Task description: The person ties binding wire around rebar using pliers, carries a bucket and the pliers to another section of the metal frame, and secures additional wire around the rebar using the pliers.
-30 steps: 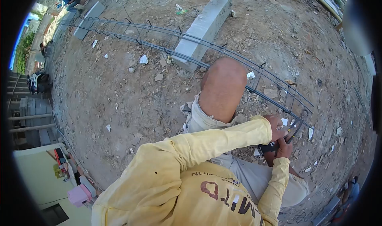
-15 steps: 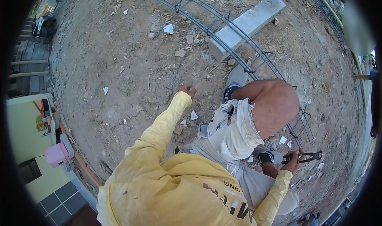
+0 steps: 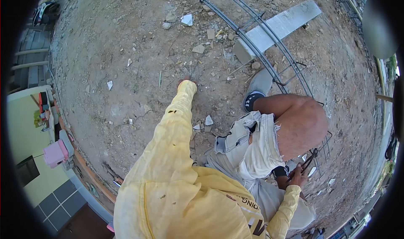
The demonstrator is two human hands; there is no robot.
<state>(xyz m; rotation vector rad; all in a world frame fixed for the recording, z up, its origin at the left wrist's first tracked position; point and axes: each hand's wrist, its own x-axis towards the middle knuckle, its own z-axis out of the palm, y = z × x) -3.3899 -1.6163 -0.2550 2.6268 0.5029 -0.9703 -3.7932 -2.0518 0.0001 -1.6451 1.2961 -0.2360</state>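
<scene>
My left hand [image 3: 182, 83] reaches down to the dirt ground ahead of me. The yellow sleeve's cuff covers most of it, and its fingers are hidden. My right hand [image 3: 298, 176] is closed around the handles of dark pincers [image 3: 312, 154], low beside my bent knee [image 3: 305, 117]. The pincers' head is close to the near end of a rebar cage [image 3: 269, 66] made of long bars and square stirrups. Whether the jaws touch the steel cannot be made out.
A concrete post [image 3: 282, 26] lies under the cage. White tile shards [image 3: 187, 19] and stones [image 3: 198, 49] are scattered over the dirt. To the left are a pink box [image 3: 56, 153] and a pale green wall [image 3: 25, 131]. My shoe [image 3: 259, 87] rests beside the cage.
My left hand has moved left and forward, its fingers going out of sight behind the cuff. The pincers have turned from pointing right to pointing up, closer to the cage's end.
</scene>
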